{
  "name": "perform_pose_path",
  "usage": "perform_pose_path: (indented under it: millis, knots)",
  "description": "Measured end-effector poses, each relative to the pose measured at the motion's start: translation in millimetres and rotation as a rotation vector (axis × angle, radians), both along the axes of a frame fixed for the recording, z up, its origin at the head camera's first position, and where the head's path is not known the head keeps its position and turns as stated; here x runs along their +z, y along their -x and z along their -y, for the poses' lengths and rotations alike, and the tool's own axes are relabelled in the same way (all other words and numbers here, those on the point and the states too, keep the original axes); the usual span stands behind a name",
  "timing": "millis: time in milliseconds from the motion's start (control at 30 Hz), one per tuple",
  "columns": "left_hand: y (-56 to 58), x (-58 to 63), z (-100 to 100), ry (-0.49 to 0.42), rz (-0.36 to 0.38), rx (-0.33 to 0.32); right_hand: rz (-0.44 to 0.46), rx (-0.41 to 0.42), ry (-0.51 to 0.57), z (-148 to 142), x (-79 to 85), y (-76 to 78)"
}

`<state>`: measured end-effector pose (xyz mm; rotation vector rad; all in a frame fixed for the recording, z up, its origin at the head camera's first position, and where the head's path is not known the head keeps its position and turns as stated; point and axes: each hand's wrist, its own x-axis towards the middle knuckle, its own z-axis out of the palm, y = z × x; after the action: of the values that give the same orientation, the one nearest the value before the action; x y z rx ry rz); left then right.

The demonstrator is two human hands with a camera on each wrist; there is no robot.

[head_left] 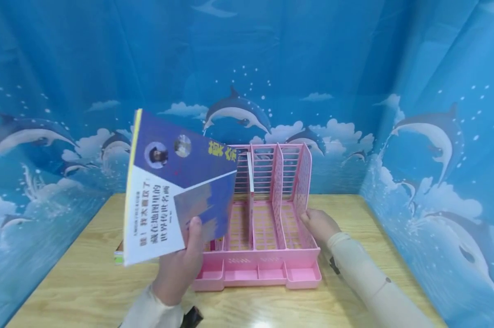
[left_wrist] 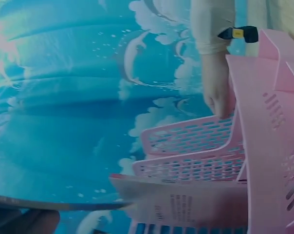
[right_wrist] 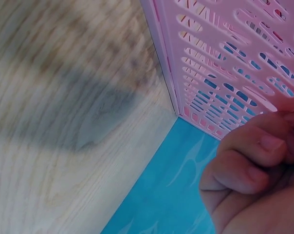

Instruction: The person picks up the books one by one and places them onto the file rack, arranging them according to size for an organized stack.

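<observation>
My left hand (head_left: pixel 181 266) holds up a book (head_left: pixel 197 196) with a purple and white cover, thumb on the cover. The book tilts and covers the left part of a pink book rack (head_left: pixel 259 257). From the left wrist, that book (left_wrist: pixel 59 204) appears edge-on above my fingers (left_wrist: pixel 30 222). At the rack's right side panel (head_left: pixel 306 200), my right hand (head_left: pixel 321 224) grips the front edge. The right wrist view has the curled fingers of this hand (right_wrist: pixel 254 170) against the perforated panel (right_wrist: pixel 215 63). A thin book (left_wrist: pixel 186 204) stands upright inside the rack beside a divider.
Low trays (head_left: pixel 302 274) run along the rack's front. Left of the rack, partly behind the held book, something like a book (head_left: pixel 119 255) lies on the wooden table (head_left: pixel 78 273). A blue dolphin-print curtain (head_left: pixel 333 59) encloses the back and both sides.
</observation>
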<state>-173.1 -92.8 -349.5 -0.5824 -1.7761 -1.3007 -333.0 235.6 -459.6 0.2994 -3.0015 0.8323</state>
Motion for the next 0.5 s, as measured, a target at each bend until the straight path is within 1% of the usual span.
perform_pose_path:
  millis: [33, 67, 133, 167, 200, 267, 300, 400, 433, 500]
  knots:
    - [3.8, -1.4, -3, -0.005, 0.060, 0.006, 0.008, -0.006, 0.006, 0, 0.5, 0.1]
    - [8.1, -4.0, -6, -0.006, 0.114, 0.031, 0.012, -0.006, 0.010, 0, 0.8, 0.4]
    - [18.3, -10.8, -10, -0.009, 0.202, 0.066, 0.019, -0.013, 0.015, 0, 1.8, 0.4]
    - [24.0, -15.1, -12, -0.007, 0.227, 0.074, 0.024, -0.019, 0.019, 1, 2.2, 0.3]
    - [29.8, -20.2, -14, 0.002, 0.234, 0.091, 0.027, -0.020, 0.020, 1, 2.7, 0.2]
    - [40.3, -31.2, -18, 0.055, 0.197, 0.138, 0.031, -0.015, 0.016, 2, 3.5, 0.0]
    - [45.4, -36.3, -20, 0.077, 0.167, 0.139, 0.036, -0.014, 0.017, 2, 3.9, -0.2]
    - [55.2, -49.5, -27, 0.151, 0.090, 0.143, 0.042, -0.012, 0.012, 3, 4.8, -1.1]
    - [57.6, -52.8, -30, 0.177, 0.078, 0.142, 0.040, -0.012, 0.009, 4, 5.1, -1.6]
    - [61.2, -57.5, -35, 0.218, 0.105, 0.126, 0.029, -0.011, -0.002, 4, 4.9, -1.7]
